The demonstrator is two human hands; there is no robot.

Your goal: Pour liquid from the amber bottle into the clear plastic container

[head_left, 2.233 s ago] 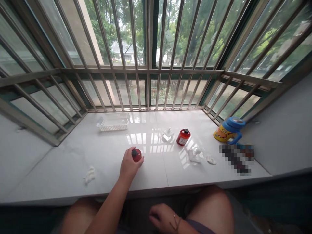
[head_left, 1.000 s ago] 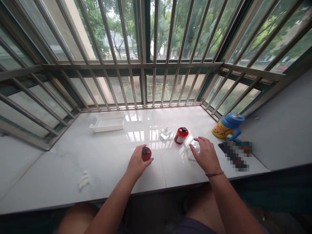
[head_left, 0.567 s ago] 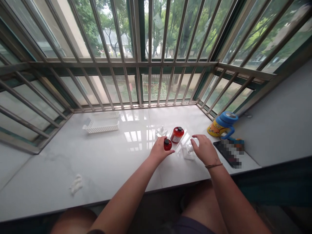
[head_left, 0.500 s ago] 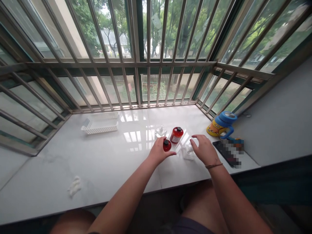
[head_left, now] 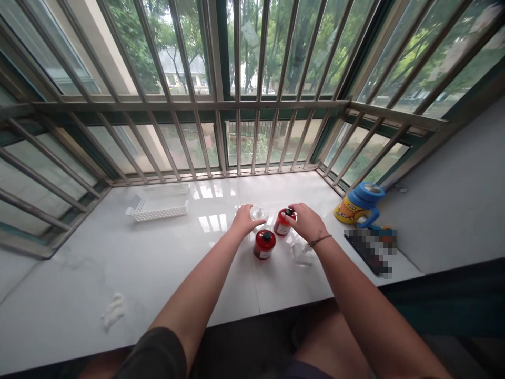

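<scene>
Two red bottles with black caps stand upright on the white countertop. The nearer red bottle (head_left: 263, 250) stands by itself, with a pale label on its front. My right hand (head_left: 309, 221) is closed round the top of the farther red bottle (head_left: 282, 226), thumb and fingers at its black cap. My left hand (head_left: 243, 222) curves around the left side of a clear, see-through container (head_left: 259, 212), thumb in front and fingers apart; whether it grips is unclear. Below my right wrist sits another clear container (head_left: 302, 252), partly covered by the wrist.
A white perforated basket (head_left: 160, 211) lies at the back left. Crumpled white tissue (head_left: 113, 310) is near the front left edge. To the right are a blue and yellow mug (head_left: 357, 205) and a dark phone (head_left: 365, 251), partly blurred. Metal window bars (head_left: 236, 142) border the counter.
My left hand has let go of the nearer red bottle and moved away to the clear container. My right hand has moved left from above the other clear container onto the farther red bottle.
</scene>
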